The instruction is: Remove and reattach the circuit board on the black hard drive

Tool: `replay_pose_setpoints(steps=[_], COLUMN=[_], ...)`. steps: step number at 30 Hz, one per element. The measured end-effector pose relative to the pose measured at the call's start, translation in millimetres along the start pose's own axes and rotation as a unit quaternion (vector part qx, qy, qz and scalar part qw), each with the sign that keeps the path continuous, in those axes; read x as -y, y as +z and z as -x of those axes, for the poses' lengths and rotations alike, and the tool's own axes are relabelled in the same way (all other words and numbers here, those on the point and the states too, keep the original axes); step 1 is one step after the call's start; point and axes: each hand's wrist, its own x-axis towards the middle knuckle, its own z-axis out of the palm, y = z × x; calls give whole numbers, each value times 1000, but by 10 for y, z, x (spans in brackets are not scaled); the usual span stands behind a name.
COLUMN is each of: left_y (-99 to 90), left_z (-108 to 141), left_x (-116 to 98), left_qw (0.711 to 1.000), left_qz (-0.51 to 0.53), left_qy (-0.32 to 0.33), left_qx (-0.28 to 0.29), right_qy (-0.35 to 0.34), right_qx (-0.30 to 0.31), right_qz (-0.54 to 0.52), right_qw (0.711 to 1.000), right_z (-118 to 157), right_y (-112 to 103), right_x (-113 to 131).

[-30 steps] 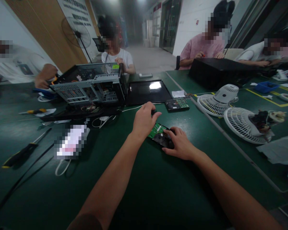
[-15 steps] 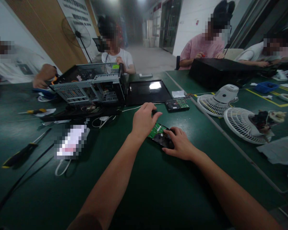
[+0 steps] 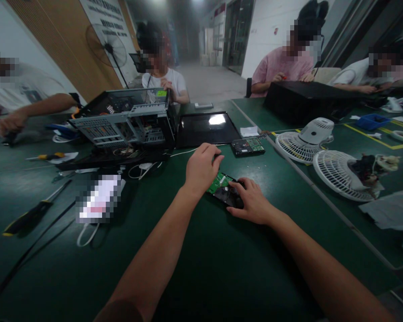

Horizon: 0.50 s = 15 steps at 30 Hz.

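A hard drive [image 3: 223, 188] with a green circuit board at one end lies on the green table in front of me. My right hand [image 3: 250, 200] grips its right end, thumb at the near edge and fingers over the far side. Above the drive's upper left end hovers my left hand [image 3: 203, 167], its fingers curled together in a pinch. What those fingertips hold is hidden. Another hard drive [image 3: 248, 146] lies farther back on the table, just in front of a black flat panel [image 3: 204, 129].
An opened computer case [image 3: 124, 118] stands back left. Left of me are a screwdriver [image 3: 36, 210], a blurred phone [image 3: 100, 199] with a white cable, and a yellow-handled tool [image 3: 50, 156]. Fan parts [image 3: 342, 172] sit at right. Several co-workers sit around the table, one behind a black box [image 3: 309, 98].
My left fingers have shifted slightly, and the dark piece seen between them is now hidden. My right hand stays put. The left co-worker's hand has moved left, away from the case.
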Motion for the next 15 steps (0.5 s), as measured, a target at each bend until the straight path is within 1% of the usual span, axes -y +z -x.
replay_pose_setpoints(steps=[4,9,11,15], left_y=[34,57,47,17], left_z=[9,17,14,4], left_x=[7,19,21,5], left_qw=[999,999,999,1000], left_qz=[19,34,30,8], left_qy=[-9,-1,-3,2], left_qx=[-26,-39,-38,-16], right_qy=[2,4,2,-2], right_qx=[2,4,3,0], right_qz=[-1,0,0,0], right_qw=[1000,1000,1000,1000], right_z=[-6,-6,-3,1], right_y=[0,8,14,30], right_x=[8,0,-11,-31])
